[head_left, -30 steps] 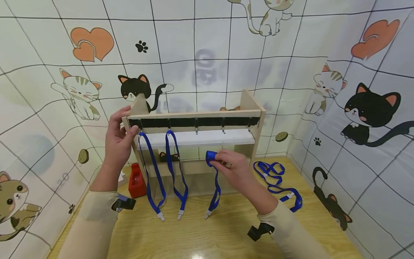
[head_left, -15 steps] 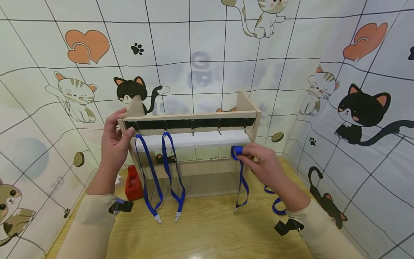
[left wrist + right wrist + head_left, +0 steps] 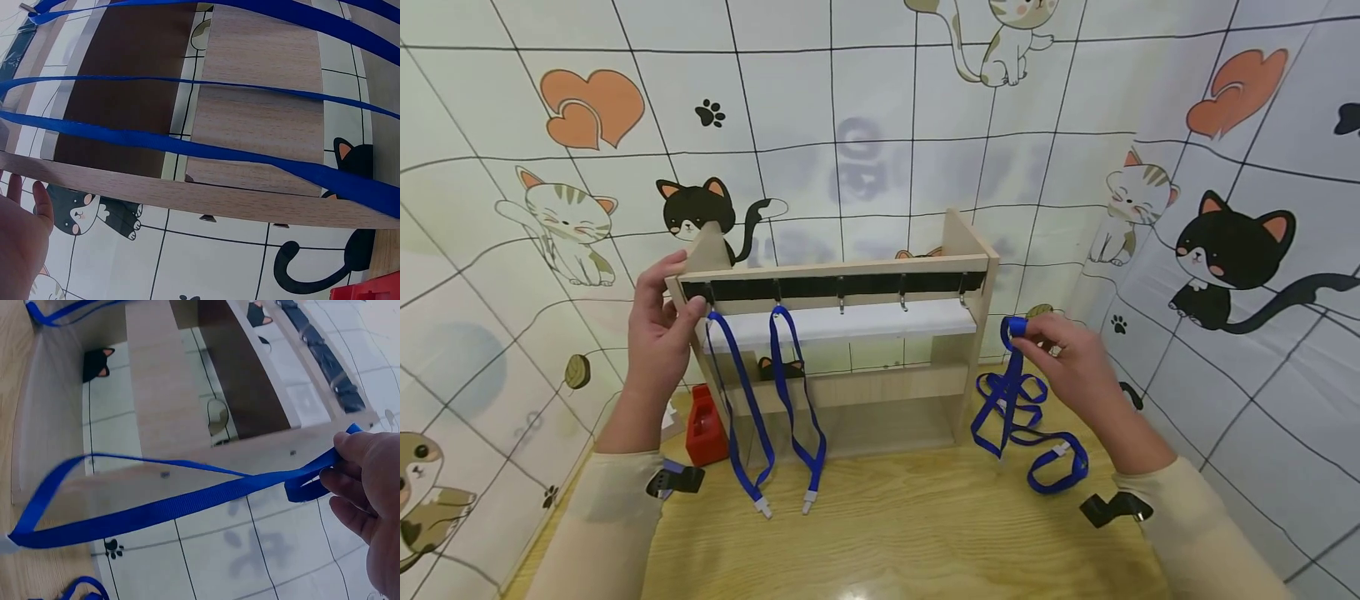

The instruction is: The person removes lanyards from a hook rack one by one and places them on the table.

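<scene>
Through the head camera I saw the person's right hand (image 3: 1078, 358), its grip pinching a blue lanyard (image 3: 1013, 371) between thumb and fingers, near the top, where the strap curled into a small loop. The rest of that lanyard hung down just to the right of the wooden rack (image 3: 887, 387), in front of the other lanyards (image 3: 1081, 457) lying on the table (image 3: 880, 525) (from my seat I could not tell whether its lower end touched them). The left hand (image 3: 658, 342) held the rack's upper left corner, thumb at the front and fingers round the side, so that grip was closed on wood. Five hooks (image 3: 841, 297) lined the rack's black strip (image 3: 872, 285) above a white shelf (image 3: 850, 323); a first hung lanyard (image 3: 749, 392) and a second hung lanyard (image 3: 780, 375) took the two leftmost. A red holder (image 3: 706, 425) stood just beside the rack.

On the left wrist feed I got blue straps crossing in front of the rack. Only part of the left hand showed, by the rack's edge.

On the right wrist feed I had thumb and fingers pressed onto the blue strap, which stretched to a pale clip (image 3: 7, 542) at the far left.
</scene>
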Demonstrator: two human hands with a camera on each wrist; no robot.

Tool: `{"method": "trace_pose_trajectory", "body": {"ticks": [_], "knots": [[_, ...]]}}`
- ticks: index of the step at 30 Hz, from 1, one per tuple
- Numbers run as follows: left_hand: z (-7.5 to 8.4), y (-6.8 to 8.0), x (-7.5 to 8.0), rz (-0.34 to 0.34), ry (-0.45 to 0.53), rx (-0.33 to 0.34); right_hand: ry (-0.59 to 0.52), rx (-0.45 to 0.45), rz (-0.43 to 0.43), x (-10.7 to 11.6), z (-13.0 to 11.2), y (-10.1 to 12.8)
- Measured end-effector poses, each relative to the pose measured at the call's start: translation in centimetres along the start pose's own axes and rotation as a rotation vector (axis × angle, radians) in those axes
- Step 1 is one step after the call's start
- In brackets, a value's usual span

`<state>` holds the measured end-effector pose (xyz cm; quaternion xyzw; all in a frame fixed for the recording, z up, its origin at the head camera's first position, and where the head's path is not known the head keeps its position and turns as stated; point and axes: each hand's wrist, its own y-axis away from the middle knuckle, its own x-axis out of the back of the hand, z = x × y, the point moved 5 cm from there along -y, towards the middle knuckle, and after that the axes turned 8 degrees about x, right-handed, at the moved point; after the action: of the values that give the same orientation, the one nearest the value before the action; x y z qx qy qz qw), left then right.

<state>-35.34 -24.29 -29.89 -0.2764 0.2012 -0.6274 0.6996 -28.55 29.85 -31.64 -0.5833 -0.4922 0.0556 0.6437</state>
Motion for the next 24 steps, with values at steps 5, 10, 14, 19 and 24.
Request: {"method": "trace_pose_trajectory", "body": {"ticks": [5, 10, 14, 19, 24], "knots": [[0.0, 0.0, 0.1, -0.002, 0.017, 0.005, 0.034, -0.066, 0.003, 0.5, 1.9, 0.2], [0.1, 0.1, 0.1, 0.000, 0.018, 0.014, 0.041, -0.166, -0.004, 1.0, 3.3, 0.5], [0.1, 0.2, 0.0, -0.004, 0.015, 0.015, 0.022, -0.228, -0.033, 1.0, 3.9, 0.9], [0.2, 0.1, 0.0, -0.007, 0.030, 0.007, -0.015, -0.246, -0.072, 0.3, 4.1, 1.6], [0.0, 0.0, 0.1, -0.010, 0.058, 0.004, -0.037, -0.246, -0.103, -0.8, 3.8, 2.7]]}}
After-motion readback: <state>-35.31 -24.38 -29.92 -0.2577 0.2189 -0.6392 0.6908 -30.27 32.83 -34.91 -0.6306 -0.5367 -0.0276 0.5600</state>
